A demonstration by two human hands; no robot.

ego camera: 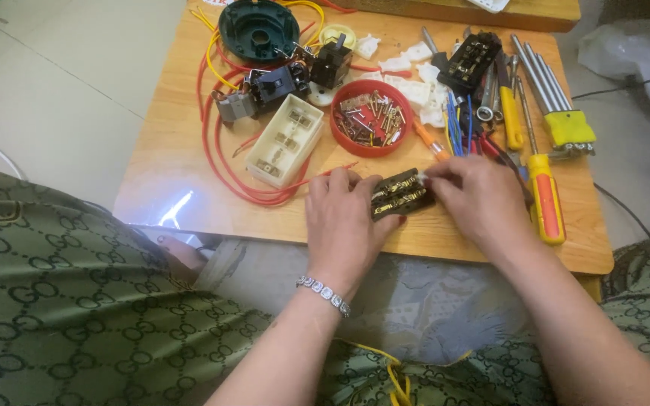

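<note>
I hold a small dark switch block (399, 193) with brass contacts between both hands, low over the near edge of the wooden table (167, 143). My left hand (346, 218) is curled around its left end, fingers closed on it from behind, a bracelet (324, 293) on that wrist. My right hand (479, 199) grips the right end, thumb and forefinger pinched together at its top corner; whether they pinch something tiny there I cannot tell.

Just behind the block sits a red bowl (371, 118) full of screws. Left of the bowl lies a cream plastic housing (285, 140) on loops of red wire (223, 162). A dark green round cover (258, 28) rests at the far edge. To my right lie an orange and yellow screwdriver (545, 197) and a yellow set of hex keys (558, 105).
</note>
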